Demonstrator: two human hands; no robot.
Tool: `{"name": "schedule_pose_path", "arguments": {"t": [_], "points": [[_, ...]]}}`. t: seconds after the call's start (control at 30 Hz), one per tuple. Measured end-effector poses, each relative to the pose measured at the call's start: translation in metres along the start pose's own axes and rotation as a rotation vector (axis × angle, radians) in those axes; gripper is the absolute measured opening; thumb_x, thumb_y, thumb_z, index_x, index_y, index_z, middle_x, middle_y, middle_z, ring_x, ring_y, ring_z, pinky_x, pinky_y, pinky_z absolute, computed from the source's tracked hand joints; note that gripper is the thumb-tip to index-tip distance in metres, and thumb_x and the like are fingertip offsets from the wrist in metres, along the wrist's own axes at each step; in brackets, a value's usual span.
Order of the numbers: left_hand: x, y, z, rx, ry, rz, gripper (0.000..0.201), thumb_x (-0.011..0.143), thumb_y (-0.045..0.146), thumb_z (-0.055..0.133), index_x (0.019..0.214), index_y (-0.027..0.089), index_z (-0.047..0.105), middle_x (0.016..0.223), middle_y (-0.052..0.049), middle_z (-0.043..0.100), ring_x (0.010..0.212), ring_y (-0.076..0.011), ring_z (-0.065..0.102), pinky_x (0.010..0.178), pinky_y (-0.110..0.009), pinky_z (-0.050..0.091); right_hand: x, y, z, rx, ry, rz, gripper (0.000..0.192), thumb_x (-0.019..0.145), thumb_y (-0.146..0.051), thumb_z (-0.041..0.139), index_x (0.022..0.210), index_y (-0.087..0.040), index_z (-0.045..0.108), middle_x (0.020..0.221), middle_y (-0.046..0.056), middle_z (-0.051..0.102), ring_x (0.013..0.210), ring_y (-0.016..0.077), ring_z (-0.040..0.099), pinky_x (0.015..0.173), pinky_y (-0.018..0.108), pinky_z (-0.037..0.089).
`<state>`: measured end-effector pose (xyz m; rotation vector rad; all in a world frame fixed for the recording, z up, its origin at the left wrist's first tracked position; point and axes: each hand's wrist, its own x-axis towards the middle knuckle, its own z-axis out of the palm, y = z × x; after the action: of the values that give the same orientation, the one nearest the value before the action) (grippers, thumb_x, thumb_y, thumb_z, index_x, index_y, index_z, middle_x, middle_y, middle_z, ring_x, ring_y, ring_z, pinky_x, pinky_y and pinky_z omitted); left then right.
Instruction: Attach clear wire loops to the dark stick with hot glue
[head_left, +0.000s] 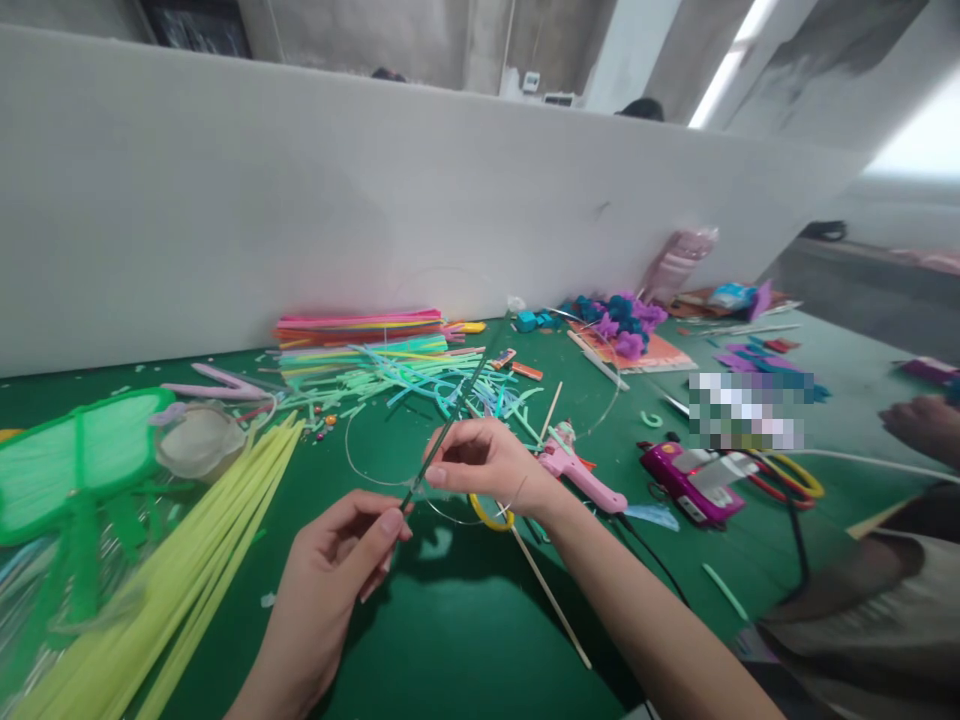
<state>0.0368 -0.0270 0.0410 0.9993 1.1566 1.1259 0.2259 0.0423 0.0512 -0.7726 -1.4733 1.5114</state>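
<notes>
A thin dark green stem (454, 415) slants up and away between my hands. My left hand (330, 570) pinches its lower end between thumb and fingertips. Just above, my right hand (484, 462) is closed on the same stem with thumb and forefinger. A clear thin wire (352, 455) curves in a wide loop around and behind my hands, and part of it passes by my fingers; whether it is tied to the stem I cannot tell. Under my right wrist lie a yellow ring (487, 517) and a thin wooden stick (551, 600). A pink glue gun (581, 475) rests just right of them.
Yellow pipe cleaners (217, 530) and a green plastic frame (82, 450) lie at left. Cut strips (405, 375) are heaped at the back, before a white partition (300, 210). Purple and blue fuzzy pieces (622, 320) and a magenta power strip (694, 485) sit right, near another person's hand (922, 430).
</notes>
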Motion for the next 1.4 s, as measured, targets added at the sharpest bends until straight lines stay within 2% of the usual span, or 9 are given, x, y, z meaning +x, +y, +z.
{"name": "schedule_pose_path", "arguments": {"t": [0.27, 0.4, 0.57, 0.73, 0.9, 1.07, 1.13, 1.27, 1.4], "points": [[0.002, 0.002, 0.000, -0.127, 0.024, 0.012, 0.030, 0.071, 0.039, 0.082, 0.090, 0.018, 0.071, 0.074, -0.001, 0.066, 0.061, -0.0095, 0.054, 0.050, -0.018, 0.043, -0.037, -0.025, -0.035, -0.222, 0.344, -0.038, 0.018, 0.089, -0.035, 0.057, 0.078, -0.021, 0.053, 0.065, -0.005, 0.050, 0.057, 0.0106, 0.040, 0.057, 0.025, 0.031], [0.004, 0.002, 0.000, -0.151, 0.016, -0.009, 0.031, 0.072, 0.038, 0.082, 0.094, 0.019, 0.070, 0.071, 0.000, 0.064, 0.057, -0.0077, 0.051, 0.049, -0.017, 0.041, -0.088, -0.026, -0.054, -1.175, 0.688, 0.208, 0.036, 0.097, -0.048, 0.039, 0.072, -0.023, 0.044, 0.059, -0.002, 0.048, 0.057, 0.0165, 0.045, 0.057, 0.029, 0.028], [0.006, 0.000, 0.000, -0.146, 0.063, -0.017, 0.031, 0.072, 0.039, 0.082, 0.091, 0.018, 0.070, 0.069, 0.001, 0.061, 0.057, -0.0065, 0.045, 0.046, -0.016, 0.034, -0.129, 0.009, -0.078, -1.690, 0.532, 0.522, 0.033, 0.081, -0.049, 0.067, 0.084, -0.017, 0.059, 0.085, 0.016, 0.065, 0.082, 0.0324, 0.059, 0.066, 0.035, 0.037], [0.007, -0.002, 0.000, -0.138, 0.072, -0.028, 0.030, 0.072, 0.041, 0.081, 0.086, 0.018, 0.069, 0.069, 0.000, 0.060, 0.057, -0.0069, 0.044, 0.045, -0.016, 0.033, -0.124, 0.036, -0.092, -1.658, 0.499, 0.540, 0.008, 0.085, -0.022, 0.058, 0.087, -0.015, 0.058, 0.086, 0.014, 0.065, 0.082, 0.0272, 0.063, 0.070, 0.033, 0.041], [0.008, -0.003, 0.001, -0.126, 0.103, -0.011, 0.030, 0.071, 0.041, 0.082, 0.083, 0.018, 0.068, 0.064, 0.002, 0.058, 0.056, -0.0073, 0.044, 0.045, -0.017, 0.033, -0.128, 0.027, -0.089, -1.583, 0.597, 0.533, 0.007, 0.087, -0.019, 0.046, 0.090, -0.015, 0.051, 0.074, 0.009, 0.063, 0.064, 0.0217, 0.061, 0.057, 0.028, 0.038], [0.010, -0.003, 0.003, -0.130, 0.137, 0.002, 0.032, 0.070, 0.042, 0.082, 0.083, 0.017, 0.068, 0.064, 0.001, 0.059, 0.055, -0.0075, 0.044, 0.044, -0.016, 0.033, -0.135, -0.002, -0.074, -1.474, 1.101, 0.503, 0.035, 0.088, -0.052, 0.051, 0.100, -0.019, 0.049, 0.069, 0.007, 0.059, 0.056, 0.0241, 0.054, 0.052, 0.030, 0.033], [0.010, -0.004, 0.002, -0.135, 0.151, 0.003, 0.032, 0.069, 0.042, 0.083, 0.084, 0.017, 0.068, 0.065, 0.001, 0.060, 0.055, -0.0073, 0.044, 0.044, -0.016, 0.033, -0.131, -0.011, -0.069, -1.487, 1.189, 0.431, 0.042, 0.088, -0.064, 0.044, 0.091, -0.023, 0.050, 0.064, 0.004, 0.055, 0.052, 0.0236, 0.049, 0.052, 0.031, 0.031], [0.011, -0.004, 0.000, -0.171, 0.191, 0.001, 0.032, 0.069, 0.040, 0.083, 0.085, 0.018, 0.068, 0.073, 0.001, 0.062, 0.057, -0.0065, 0.046, 0.043, -0.015, 0.034, -0.119, -0.011, -0.060, -1.469, 1.008, 0.275, 0.040, 0.090, -0.062, 0.041, 0.075, -0.026, 0.048, 0.057, 0.002, 0.051, 0.053, 0.0220, 0.048, 0.054, 0.030, 0.030], [0.009, -0.002, 0.001, -0.202, 0.128, -0.006, 0.028, 0.074, 0.040, 0.080, 0.087, 0.020, 0.065, 0.081, 0.002, 0.064, 0.054, -0.0042, 0.045, 0.042, -0.013, 0.036, -0.112, 0.002, -0.050, -1.350, 0.911, 0.144, 0.026, 0.088, -0.050, 0.051, 0.082, -0.024, 0.051, 0.065, 0.003, 0.059, 0.057, 0.0210, 0.053, 0.055, 0.029, 0.033]]}}
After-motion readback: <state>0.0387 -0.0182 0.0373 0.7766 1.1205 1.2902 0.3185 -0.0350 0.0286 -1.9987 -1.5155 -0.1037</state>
